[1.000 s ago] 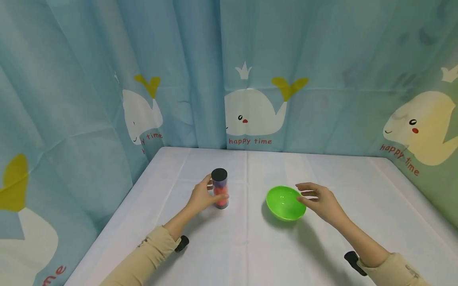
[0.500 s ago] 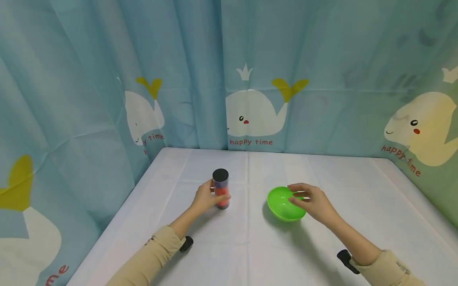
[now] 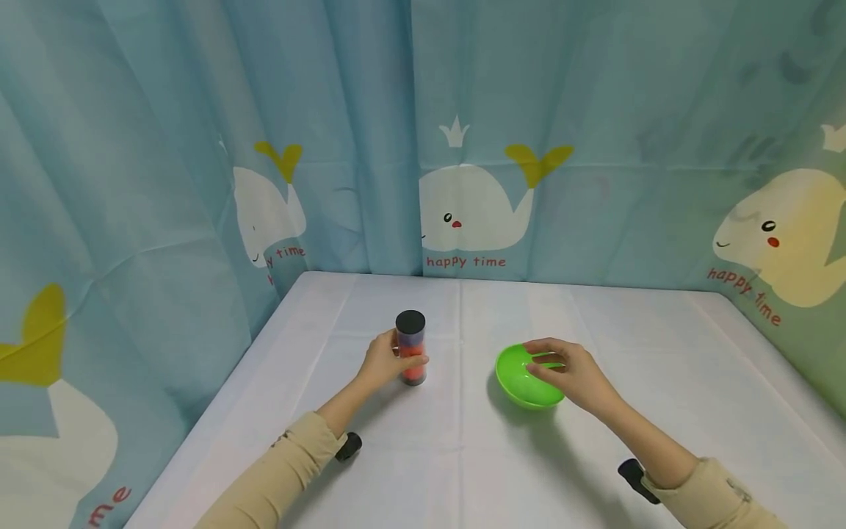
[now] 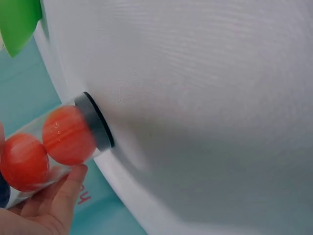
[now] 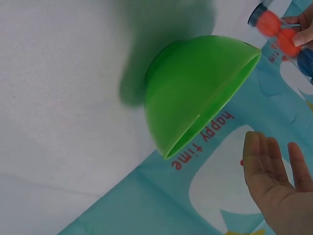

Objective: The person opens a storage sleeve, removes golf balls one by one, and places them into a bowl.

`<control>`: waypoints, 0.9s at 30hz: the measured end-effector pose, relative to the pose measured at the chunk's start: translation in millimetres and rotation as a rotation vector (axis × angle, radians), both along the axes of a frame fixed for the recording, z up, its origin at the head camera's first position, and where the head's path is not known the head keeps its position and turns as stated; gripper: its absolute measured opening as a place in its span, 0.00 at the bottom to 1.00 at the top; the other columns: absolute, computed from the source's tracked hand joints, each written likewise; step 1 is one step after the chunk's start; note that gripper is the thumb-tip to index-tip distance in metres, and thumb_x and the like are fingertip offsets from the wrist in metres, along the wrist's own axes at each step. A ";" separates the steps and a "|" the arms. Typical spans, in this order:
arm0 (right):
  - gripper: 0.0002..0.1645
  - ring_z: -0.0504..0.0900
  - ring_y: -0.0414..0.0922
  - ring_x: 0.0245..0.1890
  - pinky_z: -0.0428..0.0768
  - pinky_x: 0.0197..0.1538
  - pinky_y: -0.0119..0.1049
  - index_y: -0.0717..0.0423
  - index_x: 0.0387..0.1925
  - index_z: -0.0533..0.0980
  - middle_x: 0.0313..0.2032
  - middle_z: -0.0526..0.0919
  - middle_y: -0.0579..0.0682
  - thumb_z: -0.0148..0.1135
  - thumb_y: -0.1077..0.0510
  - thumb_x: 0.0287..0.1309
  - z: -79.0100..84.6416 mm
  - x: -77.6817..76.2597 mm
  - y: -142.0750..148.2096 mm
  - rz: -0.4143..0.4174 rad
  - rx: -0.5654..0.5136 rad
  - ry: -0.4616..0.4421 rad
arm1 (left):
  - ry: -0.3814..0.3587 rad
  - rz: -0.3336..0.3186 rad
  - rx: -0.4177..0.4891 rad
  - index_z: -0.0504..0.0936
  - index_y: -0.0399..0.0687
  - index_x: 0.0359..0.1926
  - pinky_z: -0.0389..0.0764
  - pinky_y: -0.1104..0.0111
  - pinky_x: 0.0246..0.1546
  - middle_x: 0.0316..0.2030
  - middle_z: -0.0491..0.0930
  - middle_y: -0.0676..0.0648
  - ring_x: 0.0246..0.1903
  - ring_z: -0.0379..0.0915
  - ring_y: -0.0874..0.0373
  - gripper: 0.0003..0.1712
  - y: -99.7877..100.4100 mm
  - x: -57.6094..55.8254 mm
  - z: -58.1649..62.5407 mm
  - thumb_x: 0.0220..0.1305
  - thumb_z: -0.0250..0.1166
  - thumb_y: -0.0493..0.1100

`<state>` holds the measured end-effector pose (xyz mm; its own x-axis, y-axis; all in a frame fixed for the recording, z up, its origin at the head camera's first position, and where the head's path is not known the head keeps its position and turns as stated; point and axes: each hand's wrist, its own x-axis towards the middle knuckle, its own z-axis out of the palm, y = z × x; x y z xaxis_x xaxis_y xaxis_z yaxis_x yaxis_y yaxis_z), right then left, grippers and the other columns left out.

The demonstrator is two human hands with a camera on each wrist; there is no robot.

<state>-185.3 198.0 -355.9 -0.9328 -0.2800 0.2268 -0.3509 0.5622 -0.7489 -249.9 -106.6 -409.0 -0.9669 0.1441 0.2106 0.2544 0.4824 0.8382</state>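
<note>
My left hand [image 3: 386,362] grips a clear tube [image 3: 412,345] of balls, thumb on one side and fingers on the other. The tube is upright and has a black lid. In the left wrist view two orange balls [image 4: 68,134] show above its dark grey base [image 4: 94,120], with part of a dark blue ball beyond them. Whether the base touches the table, I cannot tell. A bright green bowl [image 3: 518,389] stands on the table to the right. Over the bowl's right side hovers my right hand [image 3: 573,373], fingers relaxed and apart from the bowl [image 5: 195,88], holding nothing.
A white cloth covers the table [image 3: 456,470]. Behind it and along both sides hangs a blue curtain [image 3: 357,206] with whale prints. Black wrist devices [image 3: 637,479] sit below both sleeves.
My right hand has moved left, from beside the bowl's rim to over its right part. The left hand keeps its grip on the tube, with hardly any movement. The bowl stays in place.
</note>
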 end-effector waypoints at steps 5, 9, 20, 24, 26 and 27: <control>0.21 0.82 0.57 0.46 0.82 0.45 0.39 0.69 0.51 0.74 0.49 0.80 0.65 0.62 0.62 0.57 0.5 0.8 -3.9 0.008 -0.020 -0.005 | -0.043 -0.001 -0.031 0.79 0.35 0.47 0.81 0.56 0.45 0.44 0.82 0.37 0.45 0.80 0.44 0.26 0.8 1.8 4.5 0.47 0.75 0.41; 0.21 0.82 0.57 0.47 0.82 0.45 0.38 0.69 0.51 0.75 0.49 0.80 0.64 0.63 0.62 0.57 0.7 1.3 -6.4 0.009 -0.020 -0.013 | -0.063 0.002 -0.073 0.80 0.37 0.47 0.82 0.58 0.42 0.44 0.83 0.39 0.44 0.80 0.45 0.28 2.8 3.3 9.0 0.45 0.76 0.43; 0.20 0.82 0.56 0.46 0.82 0.46 0.37 0.69 0.50 0.75 0.49 0.80 0.64 0.63 0.64 0.56 6.4 0.6 -11.1 0.021 -0.041 0.009 | -0.013 -0.001 -0.162 0.81 0.39 0.48 0.80 0.65 0.34 0.40 0.85 0.44 0.38 0.79 0.53 0.30 7.4 9.7 28.0 0.43 0.77 0.48; 0.20 0.82 0.56 0.45 0.82 0.46 0.37 0.68 0.50 0.75 0.48 0.81 0.64 0.64 0.64 0.56 6.4 2.2 -12.6 0.008 -0.039 0.011 | 0.010 -0.014 -0.202 0.82 0.43 0.48 0.78 0.69 0.31 0.37 0.85 0.47 0.35 0.79 0.57 0.30 8.4 12.5 31.4 0.42 0.78 0.50; 0.20 0.83 0.55 0.45 0.82 0.46 0.37 0.67 0.50 0.76 0.48 0.81 0.63 0.64 0.63 0.55 7.2 3.1 -12.4 0.001 -0.037 0.013 | 0.024 -0.027 -0.196 0.82 0.45 0.48 0.78 0.70 0.31 0.36 0.85 0.48 0.34 0.79 0.58 0.30 9.5 13.3 32.4 0.41 0.78 0.49; 0.20 0.83 0.55 0.45 0.82 0.45 0.36 0.67 0.50 0.76 0.48 0.81 0.63 0.64 0.62 0.55 7.9 3.6 -12.2 -0.001 -0.038 0.012 | 0.028 -0.031 -0.188 0.82 0.45 0.48 0.79 0.70 0.31 0.36 0.85 0.48 0.33 0.80 0.58 0.30 10.0 13.7 32.9 0.41 0.78 0.49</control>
